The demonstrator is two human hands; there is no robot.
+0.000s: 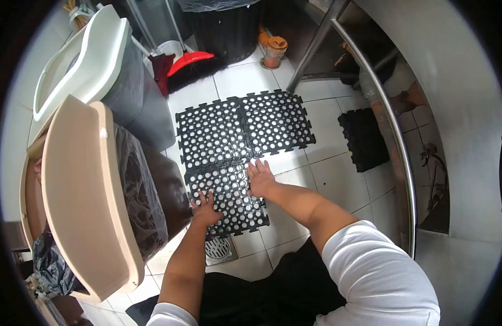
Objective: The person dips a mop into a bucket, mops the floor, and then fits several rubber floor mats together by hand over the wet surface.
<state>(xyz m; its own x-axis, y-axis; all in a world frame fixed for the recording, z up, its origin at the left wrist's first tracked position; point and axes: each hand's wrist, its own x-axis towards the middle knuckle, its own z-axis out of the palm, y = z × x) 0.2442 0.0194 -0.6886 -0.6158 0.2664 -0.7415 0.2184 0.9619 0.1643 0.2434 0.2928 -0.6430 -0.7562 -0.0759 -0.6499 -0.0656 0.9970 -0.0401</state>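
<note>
Black perforated rubber mat tiles [210,130] with jigsaw edges lie on the white tiled floor, several joined in an L shape. My left hand [206,211] rests with fingers spread on the left side of the nearest tile [237,209]. On that tile's upper right corner, close to the seam with the far tiles, lies my right hand [260,179], its fingers also apart. Both palms face down, and neither hand grips anything. The far right tile [278,122] continues the row beyond my right hand.
A beige-lidded bin [88,201] and a grey bin with a white lid [107,60] stand close on the left. A red broom [191,61] and black bin [224,32] are behind. A metal rail [395,119] runs along the right. A floor drain [218,249] sits near me.
</note>
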